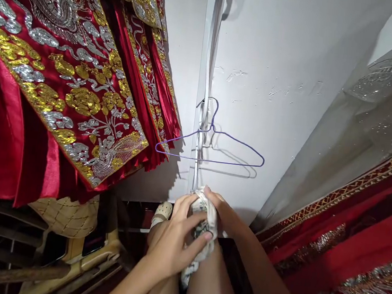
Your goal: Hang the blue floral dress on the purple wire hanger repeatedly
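Observation:
Low in the middle of the view, above my thighs, is a bunched white cloth [211,223] with a dark greenish print. My left hand [177,238] grips it from the left, with its thumb and forefinger over the gathered opening. At the cloth's upper right edge, my right hand [222,210] holds it with the fingers partly hidden behind the folds. What kind of garment the cloth is, I cannot make out. Above both hands, a bare purple wire hanger [228,163] hangs by its hook in front of the white wall, apart from the cloth.
Red skirts with gold and silver embroidery [83,100] hang at left. Below them stands a wooden chair [112,246] beside a cream quilted item [69,215]. A beige clog [162,212] shows near my leg. Sheer and red beaded fabric [359,243] lines the right. A white strip [207,72] runs down the wall.

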Tool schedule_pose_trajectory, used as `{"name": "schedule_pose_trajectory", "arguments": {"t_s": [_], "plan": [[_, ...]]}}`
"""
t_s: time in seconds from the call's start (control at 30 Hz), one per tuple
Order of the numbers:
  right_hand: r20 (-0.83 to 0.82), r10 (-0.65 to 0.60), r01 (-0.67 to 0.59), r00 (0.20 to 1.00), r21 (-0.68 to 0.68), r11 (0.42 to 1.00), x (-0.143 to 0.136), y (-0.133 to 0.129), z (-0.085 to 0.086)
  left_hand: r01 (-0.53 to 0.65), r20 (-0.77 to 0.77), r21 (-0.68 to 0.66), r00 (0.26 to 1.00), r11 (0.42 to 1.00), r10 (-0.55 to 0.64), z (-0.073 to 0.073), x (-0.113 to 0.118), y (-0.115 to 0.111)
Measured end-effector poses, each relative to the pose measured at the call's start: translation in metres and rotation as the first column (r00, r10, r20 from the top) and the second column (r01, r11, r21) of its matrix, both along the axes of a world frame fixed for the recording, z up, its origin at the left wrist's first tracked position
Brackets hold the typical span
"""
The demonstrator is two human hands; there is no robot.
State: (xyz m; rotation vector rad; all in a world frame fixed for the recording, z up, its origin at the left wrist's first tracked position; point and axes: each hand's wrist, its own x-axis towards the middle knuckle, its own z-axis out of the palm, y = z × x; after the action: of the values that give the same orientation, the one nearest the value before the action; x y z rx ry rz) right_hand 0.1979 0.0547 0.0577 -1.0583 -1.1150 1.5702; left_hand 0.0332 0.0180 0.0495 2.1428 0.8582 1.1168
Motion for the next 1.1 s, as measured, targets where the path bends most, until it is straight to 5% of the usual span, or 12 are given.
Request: {"name": "schedule_pose_trajectory", "arguments": {"t_s": [0.07,0.13,0.27,0.37,0.47,0.6,0.73,0.8,0.97,1.1], "plan": [[0.08,0.008,-0.011,0.997,0.04,0.999,-0.002,-0.001,0.014,-0.002,-0.083,0.138,0.996,0.99,0.013,-0.002,-0.005,-0.004],[0.147,0.067,-0.085,0.987,0.121,0.989,-0.002,0.0,0.02,-0.101,-0.001,0.173,0.995,0.98,0.103,-0.003,-0.012,-0.001],[0.255,0.112,-0.172,0.961,0.23,0.958,0.001,0.003,0.026,-0.32,0.168,0.007,0.934,0.947,0.314,0.003,-0.027,0.02],[0.286,0.248,-0.321,0.926,0.25,0.913,0.006,-0.003,0.043,-0.069,0.069,-0.156,0.994,0.985,0.081,0.009,-0.031,0.036],[0.353,0.32,-0.429,0.879,0.293,0.854,0.016,-0.013,0.066,0.204,-0.08,-0.33,0.967,0.922,-0.242,0.007,-0.028,0.046],[0.51,-0.01,-0.234,0.86,0.411,0.881,0.041,-0.012,0.084,0.106,-0.45,-0.324,0.857,0.94,-0.252,-0.007,-0.029,0.054],[0.412,-0.537,0.114,0.736,0.706,0.699,0.073,0.018,0.071,-0.03,-0.7,-0.139,0.709,0.99,-0.077,-0.008,-0.049,0.063],[0.342,-0.636,0.202,0.692,0.754,0.625,0.084,0.039,0.057,-0.106,-0.792,-0.036,0.61,0.994,0.037,-0.001,-0.062,0.067],[0.439,-0.564,0.012,0.699,0.781,0.624,0.087,0.092,0.02,-0.356,-0.878,0.172,0.367,0.919,0.306,0.03,-0.09,0.077],[0.593,-0.454,-0.145,0.665,0.699,0.7,0.079,0.113,0.004,-0.536,-0.871,0.18,0.302,0.825,0.386,0.049,-0.104,0.08]]}}
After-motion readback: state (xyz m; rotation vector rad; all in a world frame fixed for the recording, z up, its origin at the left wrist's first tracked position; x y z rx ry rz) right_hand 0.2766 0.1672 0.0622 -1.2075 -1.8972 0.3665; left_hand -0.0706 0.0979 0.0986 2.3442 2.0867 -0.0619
